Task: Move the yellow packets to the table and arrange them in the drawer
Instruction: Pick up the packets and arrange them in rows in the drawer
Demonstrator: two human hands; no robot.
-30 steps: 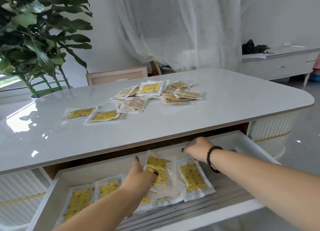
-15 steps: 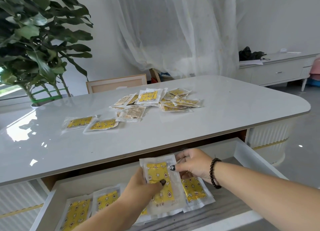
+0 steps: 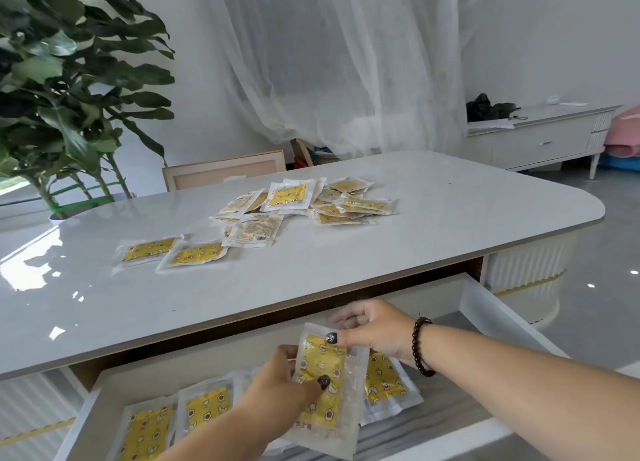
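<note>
A yellow packet (image 3: 323,384) in a clear wrapper is held upright over the open drawer (image 3: 479,298), gripped from both sides. The left hand (image 3: 280,382) holds its lower left edge, thumb pressed on the yellow face and fingers curled behind. The right hand (image 3: 372,329) pinches the top right corner between thumb and forefinger, the other fingers loosely bent above the drawer's back wall. A dark beaded bracelet (image 3: 420,348) sits on the right wrist.

Below the held packet, more yellow packets lie flat on the drawer floor: one just to its right (image 3: 386,381), partly under the right hand, and two side by side toward the drawer's left end (image 3: 147,433) (image 3: 204,408). Further packets under the left hand are mostly hidden.

Above the drawer, the white table (image 3: 467,214) carries a loose heap of the same packets (image 3: 311,201) near its middle, some face down, and two separate packets (image 3: 173,251) lying close together to the left of the heap.

Behind the table stand a large-leafed potted plant (image 3: 69,79) at the left, a light wooden chair back (image 3: 225,173), a sheer white curtain (image 3: 346,62), and a low white sideboard (image 3: 540,138) at the right with a dark bundle (image 3: 488,105) on top.
</note>
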